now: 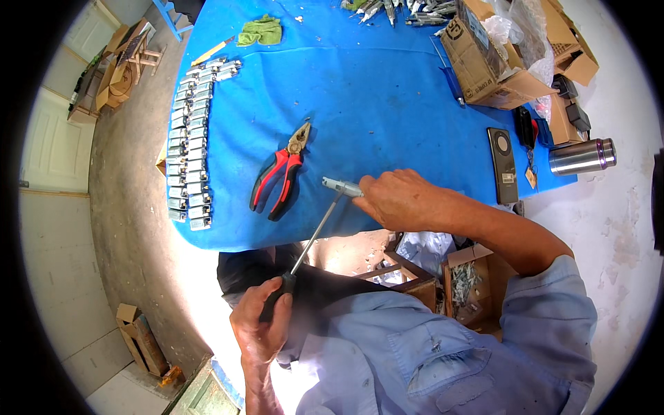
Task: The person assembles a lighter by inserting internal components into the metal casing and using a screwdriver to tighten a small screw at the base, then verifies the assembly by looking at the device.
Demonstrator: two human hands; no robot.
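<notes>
My left hand (261, 321), low in the view, is wrapped around the dark handle of a screwdriver (317, 234). Its long shaft slants up to the right, with the tip at the underside of a small grey metal part (342, 186). That part is pinched in the fingers of my right hand (398, 200), just above the front of the blue-covered table (346, 90). The fingers hide its right end. Left of it lie pliers (299, 140) with red and black handles, jaws pointing away. Two columns of shiny metal pieces (198, 143) line the table's left side.
A green cloth (260, 31) and a yellow-handled knife (212, 50) lie far left. More metal parts (429, 12) are heaped at the back. Rightward are a cardboard box (477, 86), a phone (503, 166) and a steel flask (582, 158). Below the table's edge stands a box of small parts (501, 283).
</notes>
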